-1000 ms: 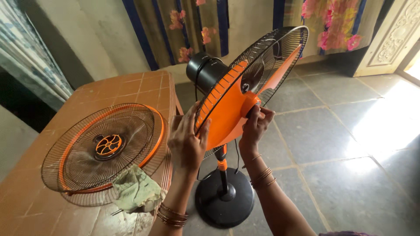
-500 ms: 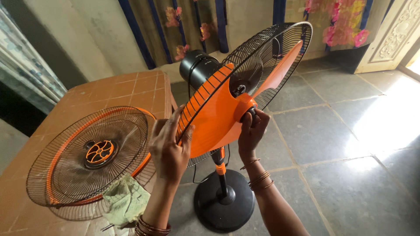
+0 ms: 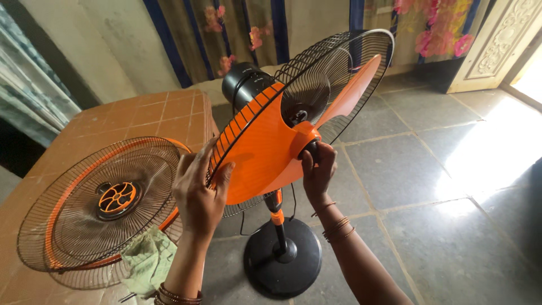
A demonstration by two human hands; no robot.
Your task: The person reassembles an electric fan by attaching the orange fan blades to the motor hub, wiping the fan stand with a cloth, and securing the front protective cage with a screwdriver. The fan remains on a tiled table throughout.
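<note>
A pedestal fan stands on the floor with its rear wire guard [image 3: 339, 68] and black motor housing [image 3: 240, 82] tilted back. Its orange blade [image 3: 265, 152] is on the shaft. My left hand [image 3: 199, 195] grips the edge of one blade lobe and the guard rim. My right hand [image 3: 317, 169] pinches the black cap at the orange hub [image 3: 305, 138]. The removed front guard [image 3: 99, 209], black wire with an orange ring and centre, lies on the brown tiled-pattern table [image 3: 152, 116] to the left.
A green cloth [image 3: 148, 260] lies on the table under the front guard. The fan's round black base [image 3: 282, 262] and orange-black pole sit on grey stone floor tiles. Flowered curtains and a carved door are behind. Sunlight falls on the floor at right.
The view has drawn closer and shifted left. My left hand has slid down the blade edge, and the blade has turned slightly. My right hand stays at the hub.
</note>
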